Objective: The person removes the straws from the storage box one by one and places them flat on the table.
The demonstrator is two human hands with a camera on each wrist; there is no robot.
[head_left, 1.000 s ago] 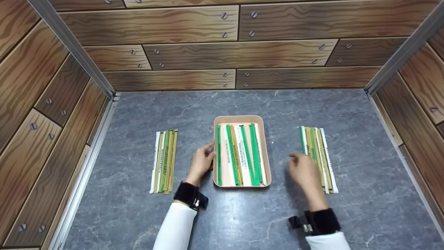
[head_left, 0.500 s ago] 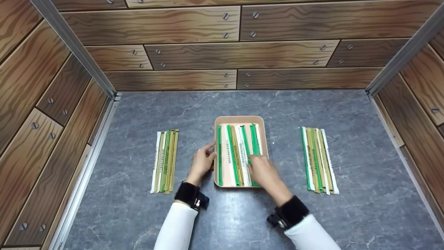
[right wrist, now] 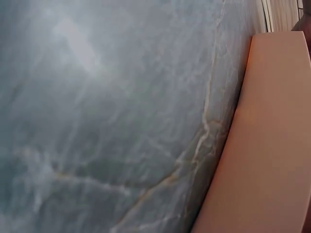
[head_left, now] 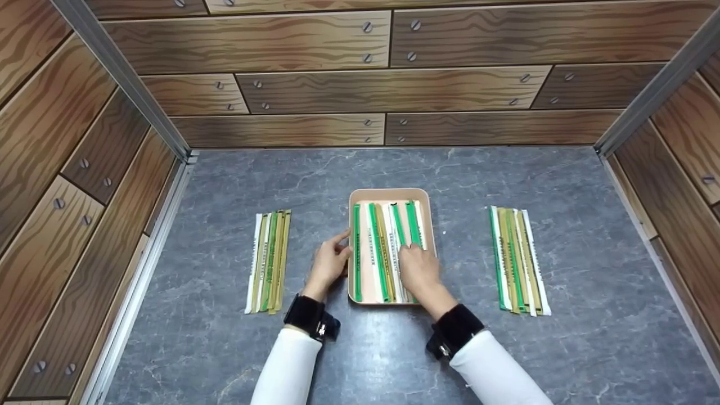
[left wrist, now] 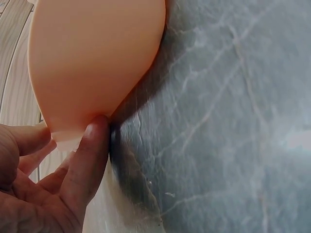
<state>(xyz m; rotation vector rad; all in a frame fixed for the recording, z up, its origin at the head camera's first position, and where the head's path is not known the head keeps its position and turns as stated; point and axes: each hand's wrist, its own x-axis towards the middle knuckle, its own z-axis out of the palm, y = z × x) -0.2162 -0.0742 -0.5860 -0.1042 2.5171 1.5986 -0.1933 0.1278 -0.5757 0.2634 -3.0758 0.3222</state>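
My left hand [head_left: 327, 264] holds the left side of a shallow peach tray [head_left: 388, 194]; in the left wrist view its thumb and fingers lie against the tray's wall [left wrist: 92, 63]. Inside the tray lie several long, thin paper-wrapped straws in green [head_left: 358, 253], white [head_left: 371, 253] and gold [head_left: 384, 242]. My right hand [head_left: 420, 274] is over the tray's right half, fingers curled down onto a green wrapped straw [head_left: 413, 222]. Its fingertips are hidden, so I cannot tell whether they pinch it. In the right wrist view only the tray's outer wall [right wrist: 267, 131] shows near that hand.
Side by side on the dark grey marbled tabletop [head_left: 225, 349] lie two bundles of similar wrapped straws: a left bundle [head_left: 269, 261] and a right bundle [head_left: 518, 261]. Wood-patterned panels [head_left: 388, 90] stand at the back and both sides, with metal rails [head_left: 112, 73] at the corners.
My right hand has moved left from the right bundle to the tray, then shifted slightly farther left over its straws. The left hand stays at the tray's left side.
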